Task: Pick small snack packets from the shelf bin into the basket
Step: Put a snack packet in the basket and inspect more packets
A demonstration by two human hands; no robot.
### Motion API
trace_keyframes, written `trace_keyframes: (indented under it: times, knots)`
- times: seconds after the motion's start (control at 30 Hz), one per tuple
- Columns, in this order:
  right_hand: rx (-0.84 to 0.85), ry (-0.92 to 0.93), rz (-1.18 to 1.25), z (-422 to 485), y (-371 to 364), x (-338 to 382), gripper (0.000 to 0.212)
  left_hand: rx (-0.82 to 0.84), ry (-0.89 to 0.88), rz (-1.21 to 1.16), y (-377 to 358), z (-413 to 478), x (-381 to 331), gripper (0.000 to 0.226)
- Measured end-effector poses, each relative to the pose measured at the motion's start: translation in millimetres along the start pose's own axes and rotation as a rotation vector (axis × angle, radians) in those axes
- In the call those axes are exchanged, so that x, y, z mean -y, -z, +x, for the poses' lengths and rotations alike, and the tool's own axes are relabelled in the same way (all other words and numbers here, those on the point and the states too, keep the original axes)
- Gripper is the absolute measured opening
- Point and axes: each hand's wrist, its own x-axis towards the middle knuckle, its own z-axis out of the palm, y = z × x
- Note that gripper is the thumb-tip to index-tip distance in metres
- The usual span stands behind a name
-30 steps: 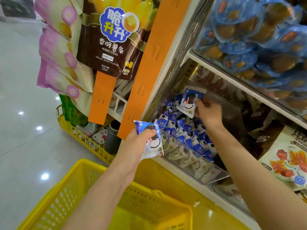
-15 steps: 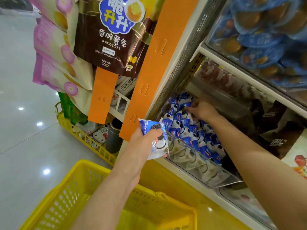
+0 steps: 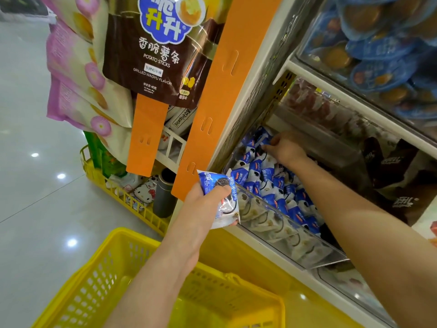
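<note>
My left hand grips a blue-and-white snack packet just outside the front left corner of the clear shelf bin, above the yellow basket. The bin holds several more blue-and-white packets. My right hand reaches deep into the back of the bin, its curled fingers closing round a packet on top of the pile there.
An orange display strip with hanging potato stick bags stands left of the bin. A second yellow basket sits on the floor behind. The shelf above holds blue-wrapped snacks; dark packets lie to the right.
My right hand dropped from holding a packet up above the pile to reaching down among the packets at the back. My left hand stays put with its packet.
</note>
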Motion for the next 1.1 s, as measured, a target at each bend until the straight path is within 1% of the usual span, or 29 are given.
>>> trace_keyframes:
  times: [0.17, 0.23, 0.3, 0.4, 0.43, 0.53, 0.57, 0.63, 0.73, 0.8, 0.9, 1.0, 1.1]
  knots:
    - [-0.043, -0.073, 0.082, 9, -15, -2, 0.051, -0.004, 0.004, -0.004, 0, 3, 2, 0.031]
    - [-0.073, -0.118, 0.154, 12, -19, -3, 0.052, 0.002, 0.002, -0.008, 0, 5, 4, 0.031]
    - [-0.093, -0.142, 0.212, 13, -22, -3, 0.047, 0.013, -0.018, 0.0, 0, 6, 6, 0.026]
    - [-0.083, -0.1, 0.198, 10, -22, -3, 0.033, 0.009, -0.028, -0.011, -4, 8, 9, 0.021]
    - [-0.064, -0.092, 0.196, 8, -20, -3, 0.032, 0.006, -0.028, -0.019, -5, 8, 9, 0.022]
    - [-0.02, -0.063, 0.206, -3, -13, -3, 0.039, -0.007, -0.038, -0.036, -9, 9, 9, 0.022]
    - [-0.036, -0.043, 0.195, -10, -9, -1, 0.038, -0.011, -0.038, -0.046, -10, 9, 8, 0.019]
    - [-0.135, 0.022, 0.239, -27, -2, 6, 0.035, -0.014, -0.047, -0.063, -11, 7, 9, 0.009]
    - [-0.278, 0.174, 0.462, -74, 9, 19, 0.025, 0.004, -0.061, -0.047, -14, 1, 11, 0.01]
    - [-0.306, 0.253, 0.571, -113, 11, 24, 0.016, 0.034, -0.085, -0.007, -15, -3, 14, 0.011]
    - [-0.24, 0.288, 0.589, -162, 4, 26, 0.014, 0.067, -0.118, 0.063, -16, -13, 17, 0.014]
    - [-0.103, 0.226, 0.679, -191, -4, 23, 0.018, 0.131, -0.184, 0.189, -16, -25, 22, 0.029]
    - [-0.026, 0.172, 0.779, -203, -7, 22, 0.023, 0.169, -0.238, 0.237, -13, -33, 27, 0.03]
